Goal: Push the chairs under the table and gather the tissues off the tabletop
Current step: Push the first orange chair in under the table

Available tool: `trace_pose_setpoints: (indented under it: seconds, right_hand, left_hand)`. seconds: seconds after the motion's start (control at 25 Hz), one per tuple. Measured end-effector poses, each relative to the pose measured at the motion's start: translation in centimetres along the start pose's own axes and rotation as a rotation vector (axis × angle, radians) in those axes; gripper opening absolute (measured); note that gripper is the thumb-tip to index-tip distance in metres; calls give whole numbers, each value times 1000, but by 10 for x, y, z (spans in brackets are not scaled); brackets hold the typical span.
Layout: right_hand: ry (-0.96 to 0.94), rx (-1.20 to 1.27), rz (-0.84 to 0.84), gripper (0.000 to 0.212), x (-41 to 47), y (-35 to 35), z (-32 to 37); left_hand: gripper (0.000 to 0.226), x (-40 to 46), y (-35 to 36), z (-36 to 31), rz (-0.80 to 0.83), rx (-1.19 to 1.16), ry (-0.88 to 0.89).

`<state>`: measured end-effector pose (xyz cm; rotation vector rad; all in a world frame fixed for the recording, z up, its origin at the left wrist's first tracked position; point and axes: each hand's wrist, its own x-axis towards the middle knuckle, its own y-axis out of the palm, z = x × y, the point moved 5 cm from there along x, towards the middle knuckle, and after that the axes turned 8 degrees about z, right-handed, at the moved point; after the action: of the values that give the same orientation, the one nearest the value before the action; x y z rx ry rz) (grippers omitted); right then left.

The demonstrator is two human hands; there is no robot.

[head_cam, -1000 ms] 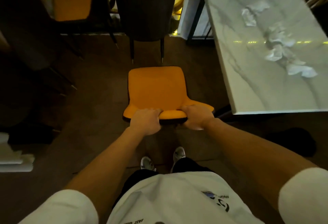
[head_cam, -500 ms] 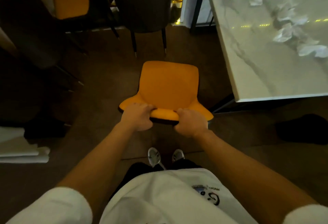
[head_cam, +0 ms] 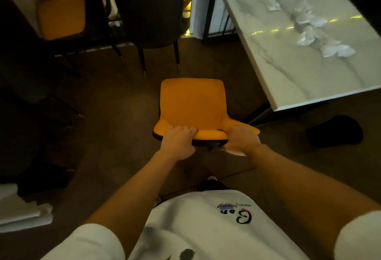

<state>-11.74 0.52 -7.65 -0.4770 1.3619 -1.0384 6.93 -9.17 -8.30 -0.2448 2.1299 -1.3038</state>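
Our left hand [head_cam: 179, 138] and right hand [head_cam: 241, 139] each keep a clenched grip on the orange chair [head_cam: 192, 105], which stands outside the surface [head_cam: 274, 68]. Its corner at two o'clock could catch the seat if we push crookedly; the tissues [head_cam: 309, 26] lie farther up at one o'clock.

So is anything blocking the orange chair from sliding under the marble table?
Nothing visible. Both hands, left and right, grip the orange padded chair, and only bare brown floor separates it from the white marble table. Its dark leg stands nearby.

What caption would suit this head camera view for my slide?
Both hands, left hand and right hand, grip the orange chair beside the marble table strewn with crumpled tissues.
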Motion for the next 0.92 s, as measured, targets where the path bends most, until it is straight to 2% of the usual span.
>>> trace_pose_setpoints:
  seconds: [0.36,0.64,0.92]
  right_hand:
    - [164,75,19,56,-12,22,46]
    - [189,125,43,69,-11,26,58]
    - [281,151,112,72,-15,22,84]
  left_hand:
    - [57,-18,2,40,42,47,259]
    - [56,-19,-6,47,85,111,365]
    - [46,-24,-9,62,92,131,401]
